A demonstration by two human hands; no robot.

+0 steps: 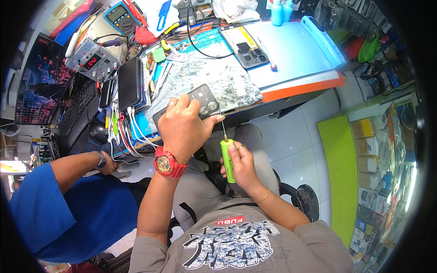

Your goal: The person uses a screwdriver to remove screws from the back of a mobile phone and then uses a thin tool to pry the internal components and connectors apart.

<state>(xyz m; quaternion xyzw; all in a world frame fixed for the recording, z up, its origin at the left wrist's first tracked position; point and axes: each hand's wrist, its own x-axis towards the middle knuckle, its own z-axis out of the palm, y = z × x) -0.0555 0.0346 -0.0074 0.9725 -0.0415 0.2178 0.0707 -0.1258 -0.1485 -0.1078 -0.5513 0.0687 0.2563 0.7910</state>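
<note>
My left hand, with a red watch on its wrist, is closed over a dark phone with round camera lenses at one corner. The phone rests at the near edge of the marbled grey work mat, partly hidden under my fingers. Below it, my right hand grips a green-handled tool with a brass collar and a long thin metal shaft. The shaft points up to the phone's lens corner, beside my left thumb. Whether its tip touches the phone is too fine to tell.
An opened phone lies farther back, beside a thin screwdriver. At left stand a power supply, a multimeter and stacked black phones with cables. A co-worker's arm reaches in at left. A glass-fronted cabinet stands right.
</note>
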